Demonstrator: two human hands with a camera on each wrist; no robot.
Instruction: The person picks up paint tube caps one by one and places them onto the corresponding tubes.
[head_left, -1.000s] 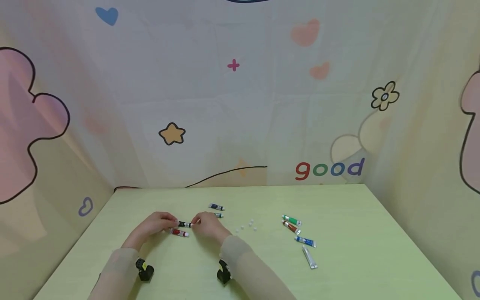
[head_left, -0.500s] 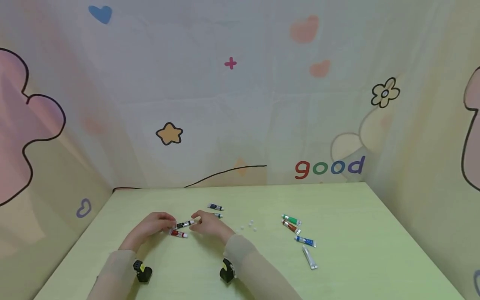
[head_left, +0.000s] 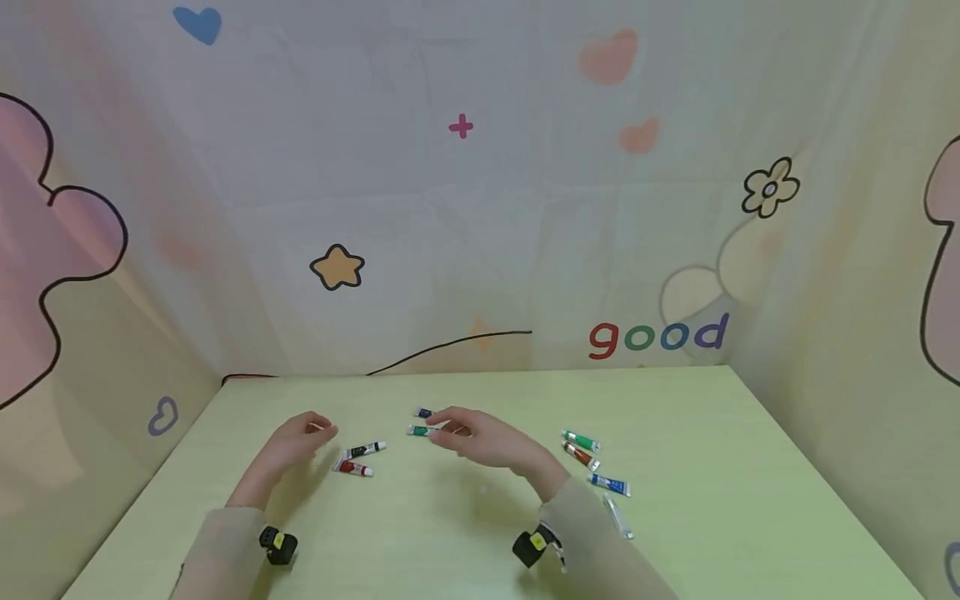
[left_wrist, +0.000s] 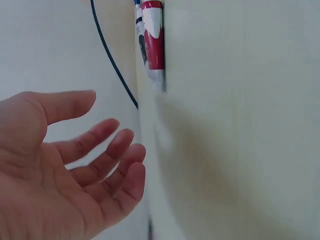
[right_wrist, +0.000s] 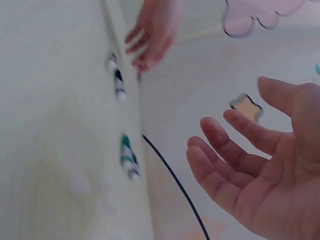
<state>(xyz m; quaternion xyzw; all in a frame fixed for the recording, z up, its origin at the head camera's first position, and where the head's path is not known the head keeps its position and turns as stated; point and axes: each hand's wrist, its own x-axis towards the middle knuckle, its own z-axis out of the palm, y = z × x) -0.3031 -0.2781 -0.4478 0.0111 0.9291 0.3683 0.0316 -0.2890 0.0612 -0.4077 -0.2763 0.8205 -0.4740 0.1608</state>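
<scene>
My left hand (head_left: 296, 442) is raised just left of a black-labelled paint tube (head_left: 365, 450) and a red paint tube (head_left: 354, 469). The two tubes lie side by side, white caps to the right. In the left wrist view its fingers (left_wrist: 107, 155) are loosely bent with nothing between them. My right hand (head_left: 483, 437) hovers above the table, palm empty in the right wrist view, fingers relaxed and apart. Its fingertips overlap a green-labelled tube (head_left: 420, 431) and a dark blue tube (head_left: 423, 412) in the head view, hiding their right ends.
On the right lie a bright green tube (head_left: 581, 441), a brownish-red tube (head_left: 581, 455), a blue tube (head_left: 610, 485) and a silver tube (head_left: 618, 517) partly behind the right sleeve. Small white bits (right_wrist: 79, 184) blur on the table. A patterned cloth (head_left: 420, 208) rises behind.
The right hand has let go of the black-labelled tube and moved right. The left hand has drawn back leftward, leaving that tube beside the red one. The right hand and arm now hide small white bits.
</scene>
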